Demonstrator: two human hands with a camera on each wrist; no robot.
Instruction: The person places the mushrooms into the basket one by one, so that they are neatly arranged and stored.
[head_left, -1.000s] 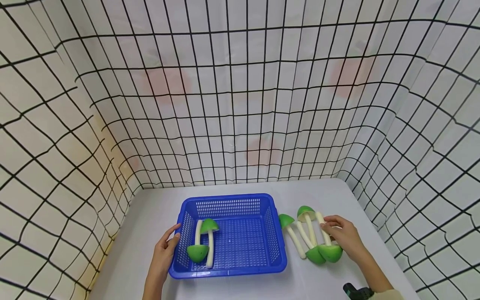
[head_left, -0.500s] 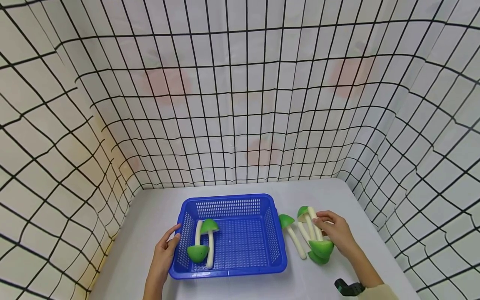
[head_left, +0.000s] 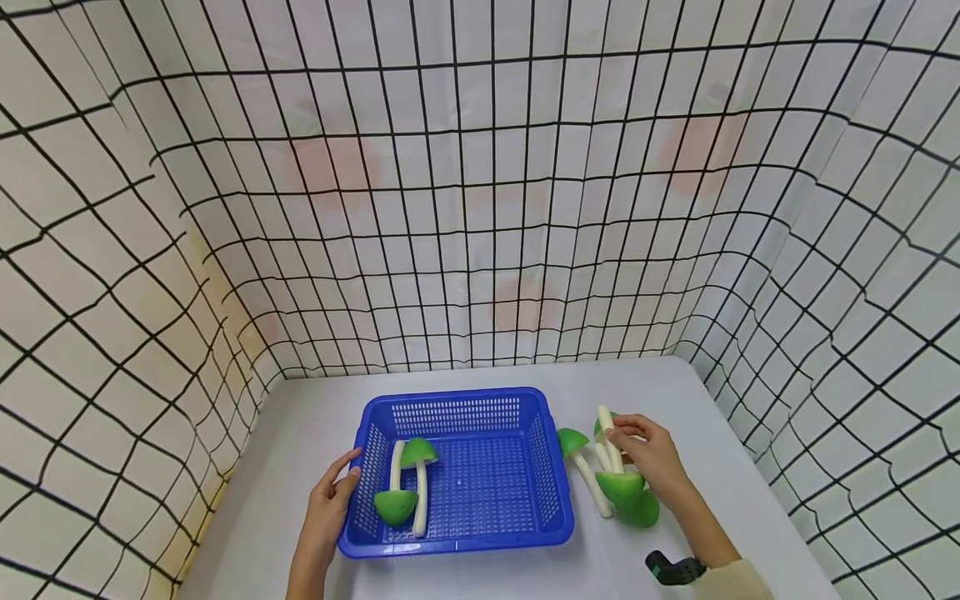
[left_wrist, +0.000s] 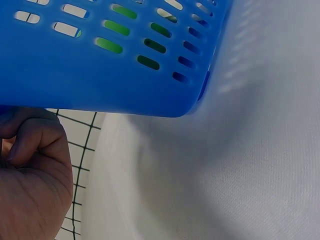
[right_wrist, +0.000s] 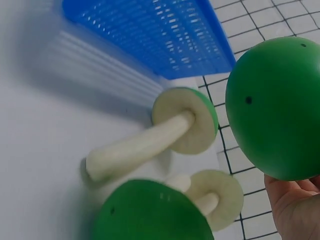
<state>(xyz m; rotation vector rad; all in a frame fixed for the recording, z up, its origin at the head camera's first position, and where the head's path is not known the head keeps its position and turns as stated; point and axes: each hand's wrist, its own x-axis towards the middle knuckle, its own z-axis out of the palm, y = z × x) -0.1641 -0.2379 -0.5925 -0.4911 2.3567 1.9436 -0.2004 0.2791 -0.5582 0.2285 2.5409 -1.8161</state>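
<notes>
My right hand (head_left: 651, 457) pinches the pale stem of a green-capped toy mushroom (head_left: 619, 487), its cap hanging toward me over the other mushrooms. In the right wrist view the big green cap (right_wrist: 275, 107) hides most of the fingers. Two more mushrooms lie beneath, partly covered: one cap (head_left: 643, 510) points to the front, the other to the back. Another mushroom (head_left: 588, 473) lies beside the basket's right wall. At the left side of the blue basket (head_left: 480, 545), my left hand (head_left: 328, 498) holds the rim with curled fingers.
Inside the basket, two mushrooms (head_left: 420, 492) lie side by side at the left, caps at opposite ends. The white table (head_left: 615, 383) is enclosed at the back and sides by black grid netting (head_left: 480, 275) in front of pale cloth.
My right hand has lifted the rightmost mushroom by its stem and carried it left over the others. My left hand and the basket have stayed in place.
</notes>
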